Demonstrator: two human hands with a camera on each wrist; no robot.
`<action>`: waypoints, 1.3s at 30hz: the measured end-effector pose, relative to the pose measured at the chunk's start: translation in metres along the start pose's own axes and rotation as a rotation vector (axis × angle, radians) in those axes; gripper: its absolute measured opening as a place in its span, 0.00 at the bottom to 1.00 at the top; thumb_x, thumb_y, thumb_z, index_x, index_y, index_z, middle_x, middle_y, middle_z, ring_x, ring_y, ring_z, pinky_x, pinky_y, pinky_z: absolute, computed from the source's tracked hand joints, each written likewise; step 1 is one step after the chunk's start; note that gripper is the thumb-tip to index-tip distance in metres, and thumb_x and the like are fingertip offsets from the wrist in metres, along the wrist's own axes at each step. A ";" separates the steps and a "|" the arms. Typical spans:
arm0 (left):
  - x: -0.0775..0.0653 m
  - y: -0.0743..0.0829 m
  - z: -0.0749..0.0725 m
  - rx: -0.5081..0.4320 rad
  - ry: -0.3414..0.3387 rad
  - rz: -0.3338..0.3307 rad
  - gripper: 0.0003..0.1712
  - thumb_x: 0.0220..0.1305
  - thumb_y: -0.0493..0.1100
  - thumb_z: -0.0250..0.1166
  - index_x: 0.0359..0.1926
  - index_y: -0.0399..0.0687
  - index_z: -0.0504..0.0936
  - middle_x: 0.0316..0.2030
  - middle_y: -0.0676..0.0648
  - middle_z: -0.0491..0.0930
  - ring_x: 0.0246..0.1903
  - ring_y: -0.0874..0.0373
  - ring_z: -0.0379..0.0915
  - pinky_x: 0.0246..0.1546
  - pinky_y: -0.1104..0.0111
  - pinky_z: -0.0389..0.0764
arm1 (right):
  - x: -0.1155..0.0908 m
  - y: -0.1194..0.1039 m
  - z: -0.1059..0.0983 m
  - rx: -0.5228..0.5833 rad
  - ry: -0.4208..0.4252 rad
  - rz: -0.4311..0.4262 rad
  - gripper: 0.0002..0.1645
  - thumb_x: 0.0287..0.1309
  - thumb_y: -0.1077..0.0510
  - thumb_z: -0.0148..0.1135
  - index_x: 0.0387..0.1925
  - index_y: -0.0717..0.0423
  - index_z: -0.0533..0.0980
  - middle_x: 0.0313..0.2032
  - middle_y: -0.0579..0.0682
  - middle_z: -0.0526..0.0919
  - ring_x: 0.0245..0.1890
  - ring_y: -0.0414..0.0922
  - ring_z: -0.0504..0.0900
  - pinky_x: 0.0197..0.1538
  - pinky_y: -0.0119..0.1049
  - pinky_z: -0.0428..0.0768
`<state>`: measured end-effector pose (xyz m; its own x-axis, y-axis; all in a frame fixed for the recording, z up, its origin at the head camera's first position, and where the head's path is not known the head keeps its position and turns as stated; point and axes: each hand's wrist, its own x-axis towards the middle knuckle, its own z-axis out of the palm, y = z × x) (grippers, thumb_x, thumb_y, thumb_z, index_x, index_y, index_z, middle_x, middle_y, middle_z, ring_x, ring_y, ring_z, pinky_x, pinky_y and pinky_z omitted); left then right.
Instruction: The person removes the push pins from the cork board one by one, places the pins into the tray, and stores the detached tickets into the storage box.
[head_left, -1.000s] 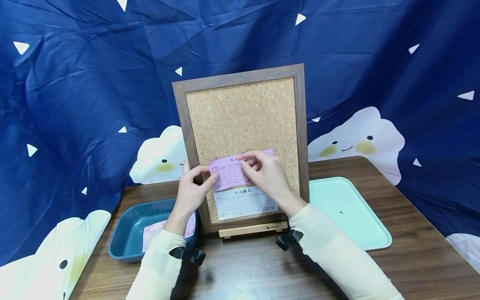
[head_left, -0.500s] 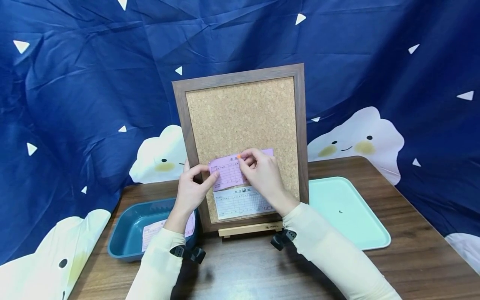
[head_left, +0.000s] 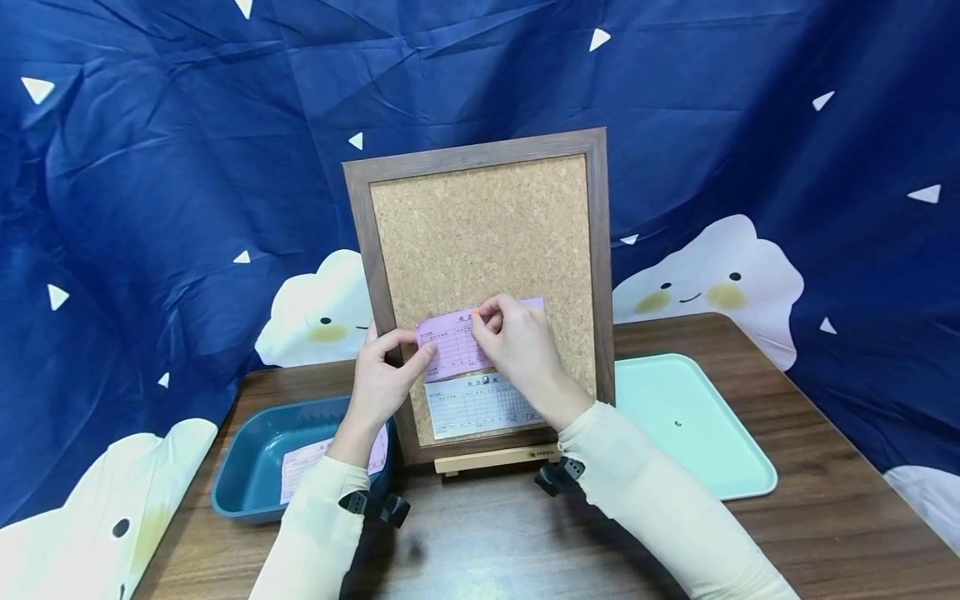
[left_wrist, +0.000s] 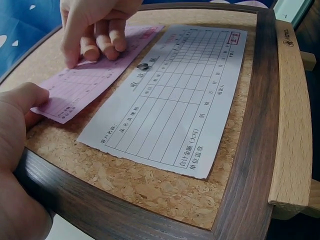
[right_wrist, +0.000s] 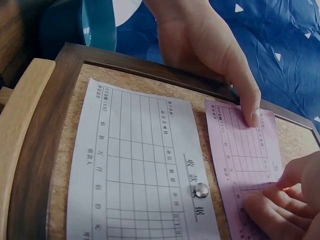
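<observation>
A pink receipt slip [head_left: 448, 350] lies against the framed corkboard [head_left: 483, 233], above a white receipt slip [head_left: 476, 408]. My left hand [head_left: 381, 379] pinches the pink slip's left edge, thumb on its face and a finger behind. At the slip's top middle, my right hand [head_left: 521, 346] pinches an orange pushpin [head_left: 476, 313] between thumb and forefinger; little of it shows. A round silver pin [right_wrist: 201, 190] holds the white slip at its printed heading. The right hand covers part of both slips in the head view.
The board leans upright on a light wooden stand [head_left: 495, 458]. To its left, a dark teal basin [head_left: 247, 500] holds more pink slips [head_left: 303, 462]. A mint tray [head_left: 697, 417] lies on the right of the wooden table [head_left: 480, 542], with a small dark mark at its middle.
My right hand has shifted slightly left and its fingers now cover more of the orange pushpin. The left hand stays at the pink slip's edge.
</observation>
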<state>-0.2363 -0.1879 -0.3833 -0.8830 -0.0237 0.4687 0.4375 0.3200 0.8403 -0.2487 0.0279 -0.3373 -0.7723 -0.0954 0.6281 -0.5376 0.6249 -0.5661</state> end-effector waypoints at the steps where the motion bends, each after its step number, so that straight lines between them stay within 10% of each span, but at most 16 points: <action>1: 0.000 0.000 0.000 0.001 -0.001 0.002 0.10 0.67 0.40 0.76 0.44 0.37 0.89 0.65 0.39 0.71 0.59 0.52 0.65 0.55 0.59 0.71 | 0.000 -0.001 0.000 -0.008 -0.006 0.013 0.07 0.65 0.60 0.72 0.39 0.61 0.85 0.26 0.50 0.88 0.25 0.46 0.85 0.37 0.45 0.84; 26: 0.002 0.001 -0.001 0.043 0.027 -0.005 0.10 0.66 0.41 0.77 0.43 0.38 0.90 0.53 0.36 0.81 0.56 0.55 0.66 0.56 0.58 0.69 | 0.003 -0.006 0.003 -0.025 -0.031 0.026 0.06 0.63 0.61 0.67 0.37 0.61 0.83 0.26 0.52 0.89 0.25 0.47 0.86 0.34 0.43 0.86; 34: 0.003 0.001 0.000 0.053 0.036 0.008 0.08 0.65 0.41 0.78 0.42 0.41 0.92 0.36 0.46 0.83 0.44 0.57 0.66 0.37 0.66 0.67 | 0.004 -0.003 0.004 -0.014 -0.026 0.030 0.06 0.61 0.62 0.67 0.37 0.62 0.84 0.27 0.53 0.90 0.26 0.47 0.87 0.36 0.43 0.86; 39: 0.004 0.001 -0.001 0.059 0.033 0.001 0.08 0.66 0.42 0.78 0.42 0.43 0.93 0.35 0.50 0.85 0.46 0.57 0.67 0.42 0.62 0.69 | 0.004 -0.003 0.003 -0.006 -0.028 0.035 0.06 0.62 0.62 0.67 0.38 0.62 0.84 0.28 0.54 0.90 0.26 0.47 0.88 0.35 0.42 0.87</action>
<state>-0.2394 -0.1886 -0.3806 -0.8761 -0.0543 0.4790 0.4267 0.3752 0.8229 -0.2510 0.0227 -0.3348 -0.7995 -0.0952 0.5930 -0.5084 0.6330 -0.5838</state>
